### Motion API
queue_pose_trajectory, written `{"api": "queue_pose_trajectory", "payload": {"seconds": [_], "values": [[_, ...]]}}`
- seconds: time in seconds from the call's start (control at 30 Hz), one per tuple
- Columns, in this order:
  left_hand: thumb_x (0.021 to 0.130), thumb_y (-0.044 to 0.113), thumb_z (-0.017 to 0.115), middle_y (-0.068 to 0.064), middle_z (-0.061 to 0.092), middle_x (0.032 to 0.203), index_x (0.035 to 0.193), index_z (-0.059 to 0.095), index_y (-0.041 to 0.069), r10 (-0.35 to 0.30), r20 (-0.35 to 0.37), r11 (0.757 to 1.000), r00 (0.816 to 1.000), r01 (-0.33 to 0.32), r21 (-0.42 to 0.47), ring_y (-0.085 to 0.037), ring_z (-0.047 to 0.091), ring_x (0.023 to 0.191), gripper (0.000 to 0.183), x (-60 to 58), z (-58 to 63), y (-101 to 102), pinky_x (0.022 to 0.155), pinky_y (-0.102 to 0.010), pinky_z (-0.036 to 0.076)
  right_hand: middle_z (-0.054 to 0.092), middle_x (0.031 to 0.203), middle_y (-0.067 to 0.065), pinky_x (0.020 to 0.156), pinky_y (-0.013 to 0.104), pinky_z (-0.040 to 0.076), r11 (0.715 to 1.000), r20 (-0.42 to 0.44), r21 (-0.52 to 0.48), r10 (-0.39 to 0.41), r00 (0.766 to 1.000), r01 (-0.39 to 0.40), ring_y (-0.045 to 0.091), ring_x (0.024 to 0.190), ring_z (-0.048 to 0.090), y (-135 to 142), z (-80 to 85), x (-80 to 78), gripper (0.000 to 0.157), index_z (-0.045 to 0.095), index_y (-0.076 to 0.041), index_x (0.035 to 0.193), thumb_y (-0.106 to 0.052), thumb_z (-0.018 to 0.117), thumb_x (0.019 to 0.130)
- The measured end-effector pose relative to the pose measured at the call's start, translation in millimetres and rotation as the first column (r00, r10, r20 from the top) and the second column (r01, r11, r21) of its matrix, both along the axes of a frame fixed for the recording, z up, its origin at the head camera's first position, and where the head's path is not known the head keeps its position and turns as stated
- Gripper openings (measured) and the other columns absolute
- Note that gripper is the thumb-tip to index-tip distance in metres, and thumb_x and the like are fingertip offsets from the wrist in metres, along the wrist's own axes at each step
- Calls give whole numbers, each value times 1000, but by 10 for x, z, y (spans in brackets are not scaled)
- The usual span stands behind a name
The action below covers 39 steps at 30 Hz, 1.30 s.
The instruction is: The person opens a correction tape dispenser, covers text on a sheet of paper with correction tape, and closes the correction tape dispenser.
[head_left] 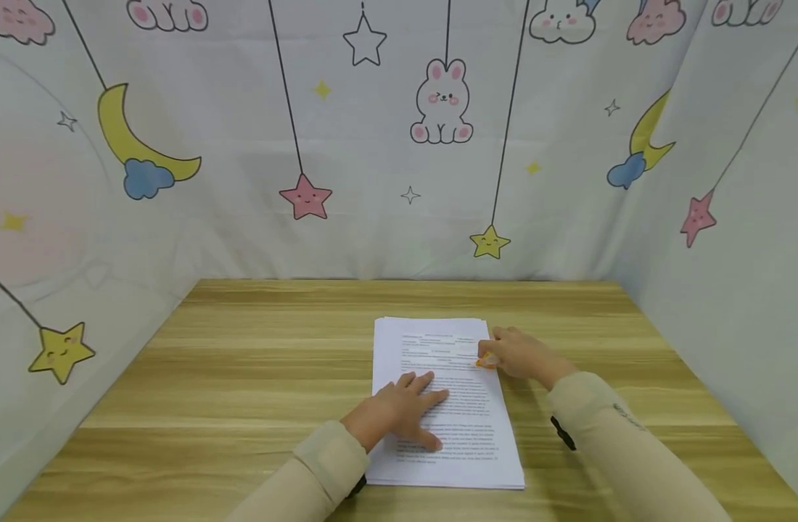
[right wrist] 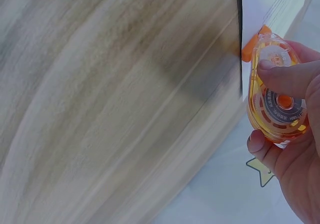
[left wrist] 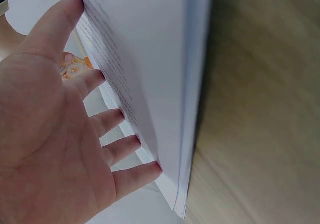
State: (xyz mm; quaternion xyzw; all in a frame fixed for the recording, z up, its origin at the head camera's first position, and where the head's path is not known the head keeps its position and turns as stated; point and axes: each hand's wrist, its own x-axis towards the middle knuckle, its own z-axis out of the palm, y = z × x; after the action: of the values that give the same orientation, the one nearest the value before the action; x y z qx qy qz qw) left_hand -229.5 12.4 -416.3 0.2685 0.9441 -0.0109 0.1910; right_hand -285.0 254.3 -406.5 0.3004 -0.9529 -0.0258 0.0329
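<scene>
A stack of printed paper lies on the wooden table, its top sheet covered in lines of text. My left hand rests on the left middle of that sheet with fingers spread; in the left wrist view the fingertips press the page. At the stack's upper right edge, my right hand grips an orange, see-through correction tape dispenser between thumb and fingers. Its orange tip is at the paper's edge in the right wrist view; whether it touches the sheet I cannot tell.
The wooden table extends on both sides of the stack. A white cloth printed with stars, moons and a rabbit hangs behind the table and along both sides. Dark bands show at both wrists, beneath light sleeves.
</scene>
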Motion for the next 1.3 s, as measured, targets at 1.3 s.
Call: {"api": "queue_pose_trajectory", "payload": {"seconds": [1.3], "values": [[72, 64, 63, 0, 16, 153, 143, 27, 39, 17, 30, 1000, 999, -18, 10, -27, 15, 142, 84, 30, 51, 2, 112, -49, 21, 55, 85, -1, 65, 28, 39, 970, 42, -226, -80, 996, 88, 12, 71, 44, 55, 53, 77, 29, 62, -19, 112, -8, 62, 85]]}}
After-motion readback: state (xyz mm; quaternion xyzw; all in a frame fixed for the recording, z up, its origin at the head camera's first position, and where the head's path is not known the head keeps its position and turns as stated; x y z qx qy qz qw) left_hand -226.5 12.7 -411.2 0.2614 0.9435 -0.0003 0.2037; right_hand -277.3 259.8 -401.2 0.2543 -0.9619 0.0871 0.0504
